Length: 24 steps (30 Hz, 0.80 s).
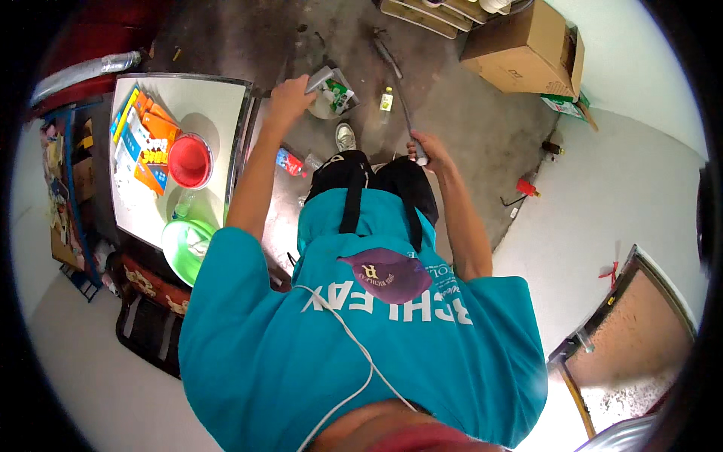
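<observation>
My left hand [291, 99] is closed around the grey handle of a dustpan [322, 110], which rests on the floor in front of my left foot. Green and white wrappers [337, 93] lie in the pan. My right hand [429, 148] grips the grey end of a long thin pole, which looks like a broom [407, 109]; its dark far part [388, 57] reaches the floor ahead. Between the two tools is a clear bottle [386, 101] with a yellow-green label. A bottle with a red and blue label [289, 161] lies beside my left leg.
At left, a white table [218, 113] carries a red bowl [190, 161], orange packets [154, 143] and a green basin [181, 245]. A cardboard box [512, 53] stands far right against the wall. A red object [527, 187] lies by the right wall.
</observation>
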Available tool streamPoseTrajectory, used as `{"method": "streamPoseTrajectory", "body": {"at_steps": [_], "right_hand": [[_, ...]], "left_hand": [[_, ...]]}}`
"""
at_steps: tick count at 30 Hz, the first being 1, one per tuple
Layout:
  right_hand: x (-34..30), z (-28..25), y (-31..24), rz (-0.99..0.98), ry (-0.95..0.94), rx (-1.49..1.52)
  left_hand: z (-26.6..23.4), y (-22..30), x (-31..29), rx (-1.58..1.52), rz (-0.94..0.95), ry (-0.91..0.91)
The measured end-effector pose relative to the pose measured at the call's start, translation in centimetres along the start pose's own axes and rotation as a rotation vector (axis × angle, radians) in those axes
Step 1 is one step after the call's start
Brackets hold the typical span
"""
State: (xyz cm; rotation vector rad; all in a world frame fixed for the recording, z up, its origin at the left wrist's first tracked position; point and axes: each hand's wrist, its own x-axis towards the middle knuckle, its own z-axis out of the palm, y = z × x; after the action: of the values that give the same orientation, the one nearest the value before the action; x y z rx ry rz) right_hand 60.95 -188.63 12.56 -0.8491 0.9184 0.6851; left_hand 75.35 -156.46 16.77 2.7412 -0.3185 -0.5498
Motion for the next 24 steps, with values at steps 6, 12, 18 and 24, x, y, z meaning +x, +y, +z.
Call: {"method": "streamPoseTrajectory", "body": {"at_steps": [6, 12, 18, 24], "right_hand": [[1.9, 1.2, 2.8, 0.412, -0.178, 0.221], [-2.4, -3.0, -1.1, 0.472, -0.263, 0.498], [-8.9, -2.8, 0.6, 0.238, -0.111, 0.384], [-12.0, -7.0, 4.7, 0.043, 0.012, 0.466]], "left_hand": [[-0.4, -2.7, 2.8, -0.069, 0.037, -0.026], [-0.6, -2.6, 3.9, -0.006, 0.015, -0.016], [-1.8, -1.4, 1.9, -0.132, -0.002, -0.02], [-4.6, 3.6, -3.5, -0.272, -0.077, -0.106]]}}
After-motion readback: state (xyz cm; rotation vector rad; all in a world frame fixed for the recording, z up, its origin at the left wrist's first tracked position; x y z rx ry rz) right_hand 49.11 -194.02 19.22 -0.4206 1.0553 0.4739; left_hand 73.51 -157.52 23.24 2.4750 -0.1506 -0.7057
